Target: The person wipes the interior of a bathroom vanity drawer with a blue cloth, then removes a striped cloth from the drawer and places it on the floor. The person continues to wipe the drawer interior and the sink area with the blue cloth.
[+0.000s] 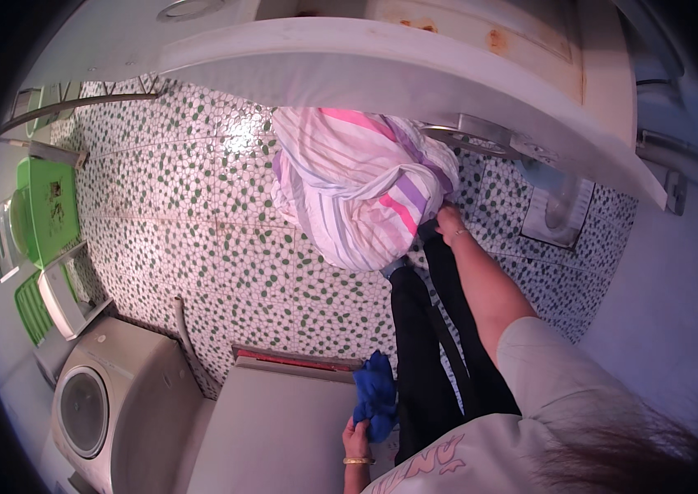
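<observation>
My left hand [356, 435], with a gold-coloured bangle at the wrist, pinches a crumpled blue cloth [376, 392] that hangs beside a pale grey flat-topped surface [275, 426]. Far down by my feet, my right hand [449, 223] reaches to the cuff of my black trousers [441, 265], at the edge of a large fabric bundle [361, 185]. Pink, purple and grey stripes run across this white bundle, which lies heaped on the floor in front of my feet. The fingers of my right hand are partly hidden, so I cannot tell whether they grip the cuff or the fabric.
A white panel [299, 68] with a metal fitting [472, 136] overhangs the bundle. Green-and-white pebble-pattern tiles [250, 265] cover the floor. A squat toilet [556, 213] lies right. Leftward are a green plastic basin [52, 210], a front-loading washing machine [133, 395] and a grey hose [185, 330].
</observation>
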